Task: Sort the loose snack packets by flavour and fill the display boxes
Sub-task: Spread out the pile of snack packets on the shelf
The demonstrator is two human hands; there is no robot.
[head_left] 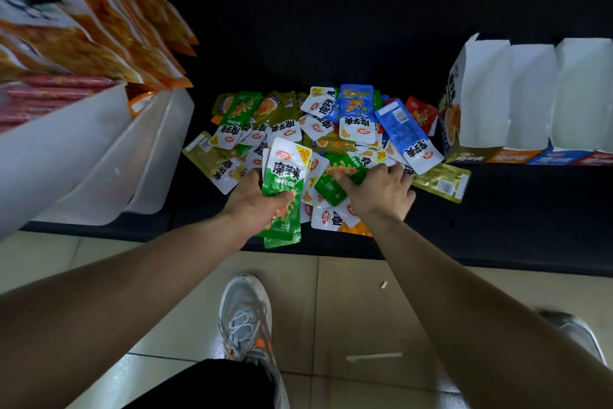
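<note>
Gathering greens: your left hand grips a stack; your right hand lies on a packet by the shelf front edge, hold unclear. Pinch it alone.

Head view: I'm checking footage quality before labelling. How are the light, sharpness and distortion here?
Head view: dim, the shelf back nearly black, yet the packet pile is lit and its print legible; the hanging bags top left are blurred; wide-angle distortion stretches the forearms near the frame's edges.
</note>
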